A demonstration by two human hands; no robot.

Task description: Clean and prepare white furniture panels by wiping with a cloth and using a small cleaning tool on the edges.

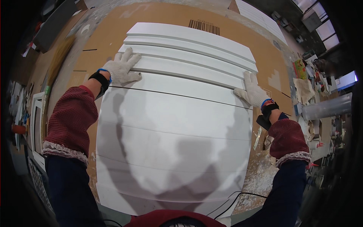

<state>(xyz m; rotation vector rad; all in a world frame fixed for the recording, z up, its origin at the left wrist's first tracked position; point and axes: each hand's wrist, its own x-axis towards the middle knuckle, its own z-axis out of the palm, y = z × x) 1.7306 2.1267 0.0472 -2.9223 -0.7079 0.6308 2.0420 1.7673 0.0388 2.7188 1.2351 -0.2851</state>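
Observation:
My left hand (123,68), in a white knitted glove, rests with fingers spread on the left ends of several narrow white boards (189,62). The boards lie crosswise in overlapping steps, grey shadow lines between them. At their right ends my right hand (252,89), gloved the same way, lies with fingers stretched forward and thumb apart. Nearer me, below a dark seam, a broad white panel surface (181,132) with thin cross lines reaches almost to my body. Shadows of my arms and head fall over it.
A brown cardboard sheet (102,38) lies under the boards. A straw broom (62,56) and a white frame (37,128) stand at left. More white boards (261,17) lie at the far right. A clear plastic roll (327,107) sits among clutter at right. A black cable (247,193) runs near my right forearm.

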